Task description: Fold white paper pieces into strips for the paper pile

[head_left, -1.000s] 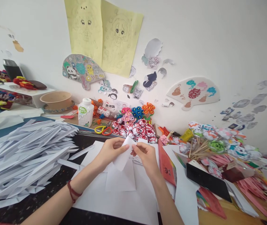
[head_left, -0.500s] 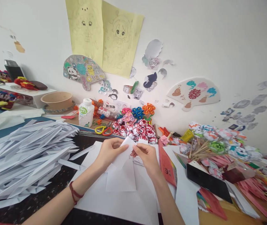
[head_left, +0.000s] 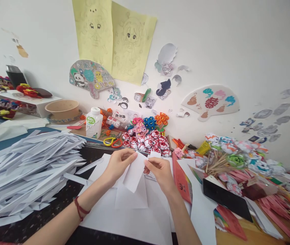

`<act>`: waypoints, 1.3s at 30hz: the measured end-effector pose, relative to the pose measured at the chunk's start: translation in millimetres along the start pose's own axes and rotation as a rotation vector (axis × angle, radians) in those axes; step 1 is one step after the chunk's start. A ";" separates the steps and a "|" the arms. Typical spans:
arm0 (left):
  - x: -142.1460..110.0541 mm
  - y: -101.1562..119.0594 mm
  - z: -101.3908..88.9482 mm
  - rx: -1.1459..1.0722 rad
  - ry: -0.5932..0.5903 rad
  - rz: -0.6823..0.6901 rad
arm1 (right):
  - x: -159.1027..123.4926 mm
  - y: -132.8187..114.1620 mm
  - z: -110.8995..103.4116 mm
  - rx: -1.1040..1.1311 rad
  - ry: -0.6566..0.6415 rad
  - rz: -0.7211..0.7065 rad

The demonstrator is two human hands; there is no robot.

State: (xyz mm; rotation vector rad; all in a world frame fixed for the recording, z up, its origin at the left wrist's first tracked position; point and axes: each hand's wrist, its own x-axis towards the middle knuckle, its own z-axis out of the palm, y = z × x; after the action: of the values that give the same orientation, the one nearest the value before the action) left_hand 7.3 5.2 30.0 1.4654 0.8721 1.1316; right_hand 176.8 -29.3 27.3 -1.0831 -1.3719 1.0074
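Observation:
Between my hands is a small white piece of paper, raised at a tilt above the table. My left hand pinches its upper left edge between thumb and fingers. On the opposite edge, my right hand is closed with thumb and fingertips on the paper. Beneath it lies another white paper piece, on top of large white sheets. A dark red cord bracelet circles my left wrist.
Folded white paper strips are heaped at left. Yellow-and-orange-handled scissors, a white bottle and red-and-white paper flowers sit behind my hands. At right lie a red packet, a black phone and wooden sticks.
The small paper has been turned between my fingers, so its lower end now hangs out as a clear rectangle. Both hands have barely shifted.

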 end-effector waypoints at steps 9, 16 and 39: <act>-0.9 3.3 -2.0 0.166 -0.065 0.127 | -0.6 -1.0 -2.9 0.027 -0.074 0.075; -6.7 7.5 5.6 0.323 -0.167 0.162 | 0.0 5.2 -0.7 0.016 -0.217 0.099; -3.4 4.0 -1.4 0.341 -0.220 0.143 | 0.9 -1.2 -22.2 -0.068 0.299 -0.049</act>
State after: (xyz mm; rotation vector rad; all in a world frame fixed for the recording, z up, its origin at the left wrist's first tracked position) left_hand 4.7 1.7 33.2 1.9188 0.8437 0.9307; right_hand 198.9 -28.6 30.4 -1.1923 -1.1892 0.7339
